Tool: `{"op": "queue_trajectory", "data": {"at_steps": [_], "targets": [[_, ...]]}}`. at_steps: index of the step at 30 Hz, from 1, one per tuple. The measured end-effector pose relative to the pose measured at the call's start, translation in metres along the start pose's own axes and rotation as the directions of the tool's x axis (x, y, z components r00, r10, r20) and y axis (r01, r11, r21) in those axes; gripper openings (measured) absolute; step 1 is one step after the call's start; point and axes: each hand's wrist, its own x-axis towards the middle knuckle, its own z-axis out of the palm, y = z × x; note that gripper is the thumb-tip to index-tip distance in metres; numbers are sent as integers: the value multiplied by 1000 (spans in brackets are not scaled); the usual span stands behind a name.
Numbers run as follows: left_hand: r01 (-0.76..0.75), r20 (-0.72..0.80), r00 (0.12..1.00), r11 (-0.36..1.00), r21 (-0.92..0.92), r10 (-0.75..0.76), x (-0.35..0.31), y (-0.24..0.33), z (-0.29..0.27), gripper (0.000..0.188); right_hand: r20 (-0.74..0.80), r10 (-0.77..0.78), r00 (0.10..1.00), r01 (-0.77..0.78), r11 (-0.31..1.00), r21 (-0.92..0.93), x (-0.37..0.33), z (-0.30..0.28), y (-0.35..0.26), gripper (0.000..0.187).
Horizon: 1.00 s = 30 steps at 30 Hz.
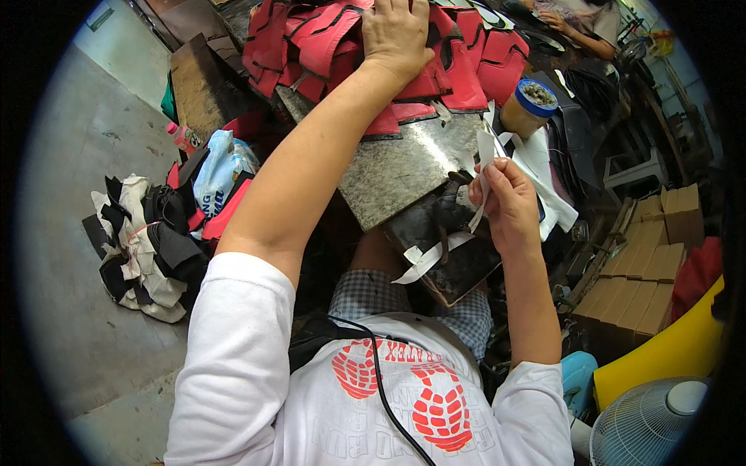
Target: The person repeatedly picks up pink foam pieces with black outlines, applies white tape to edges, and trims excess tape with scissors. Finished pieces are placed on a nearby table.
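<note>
My left hand (395, 35) reaches to the far edge of the view, over a heap of red pieces (329, 46) with black edging. Its fingertips run out of the picture, so I cannot see whether they grip a piece. On the right, my right hand (509, 198) is closed, pinching a narrow white strip (486, 147) between thumb and fingers. The heap lies on a worn, speckled grey slab (388, 175). Below the right hand, another white strip (426, 262) hangs over a dark, stained block (474, 268).
A jar with a blue rim (524, 113) stands right of the slab, near white sheets (536, 175). Scraps of black and cream material (144, 248) lie on the left. Cardboard boxes (641, 264) and a fan (653, 427) are on the right. Another person's hand (553, 19) shows far right.
</note>
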Motion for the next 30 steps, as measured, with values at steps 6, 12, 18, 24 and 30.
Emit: {"op": "queue_trajectory", "data": {"at_steps": [6,12,18,24,30], "targets": [[519,250,853,691,-502,-459,33,-31,-4,68,-83,-3,997,5,1000,27,-4,-10,-4,14],[238,-75,842,492,-837,-534,19,-59,-12,77,-29,-138,990,139,989,57,7,-11,-14,17],[363,376,819,-116,-924,-433,4,-78,16,66,10,-204,979,205,979,-13,13,5,-36,20],[430,542,817,-420,-799,-195,20,-92,16,33,677,-468,569,701,-155,-696,98,37,-32,13],[670,711,701,-286,-685,-60,20,-104,-40,42,655,-390,648,569,-325,-756,190,68,-9,15]]}}
